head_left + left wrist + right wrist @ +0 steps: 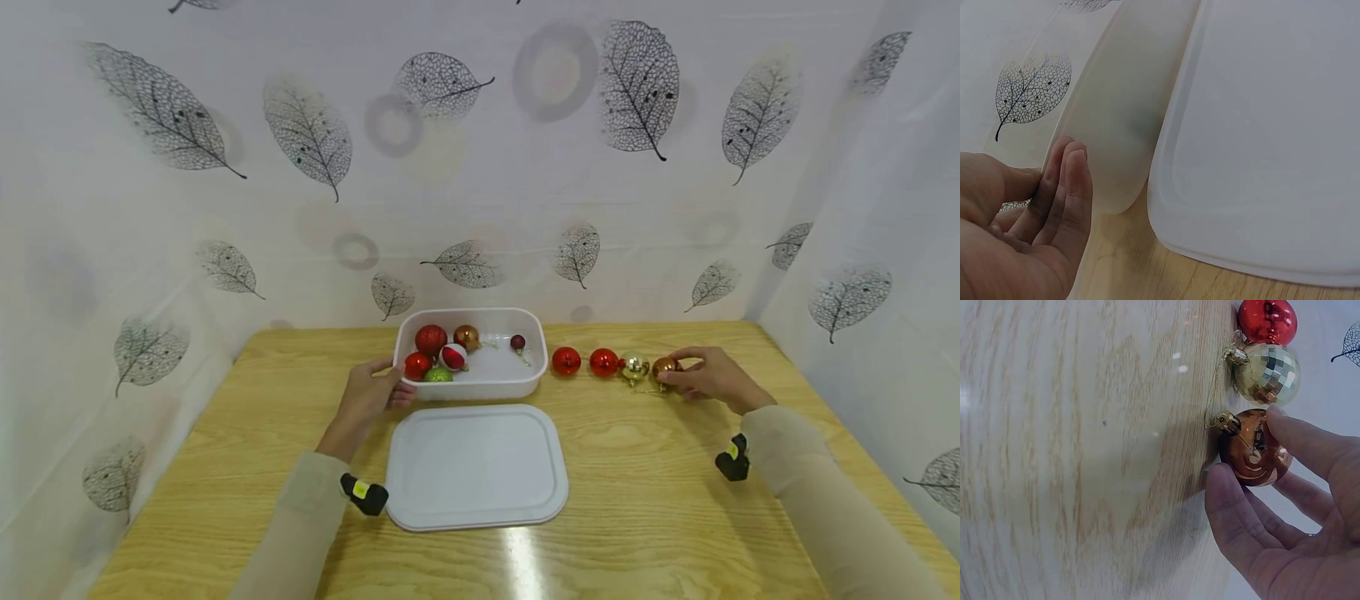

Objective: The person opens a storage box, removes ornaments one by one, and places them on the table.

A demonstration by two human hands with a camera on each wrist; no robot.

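Observation:
My left hand [371, 396] grips the left end of a white plastic box [480, 390], thumb at its rim and fingers along the outer wall [1119, 125]. Inside lie several baubles: a glittery red one [431, 340], a smooth red one [417, 365], a red-and-white one [453, 357], a green one [438, 375], a copper one [466, 337] and a small dark red one [517, 342]. On the table, my right hand [708, 377] pinches a shiny copper bauble [1254, 450] between thumb and fingers. Beside that bauble sits a gold mirrored bauble [1269, 374].
Two smooth red baubles [566, 361] continue the row between the box and the gold one. A flat white lid [477, 467] lies in front of the box on the wooden table [637, 508]. Leaf-patterned sheeting [480, 192] encloses the back and sides.

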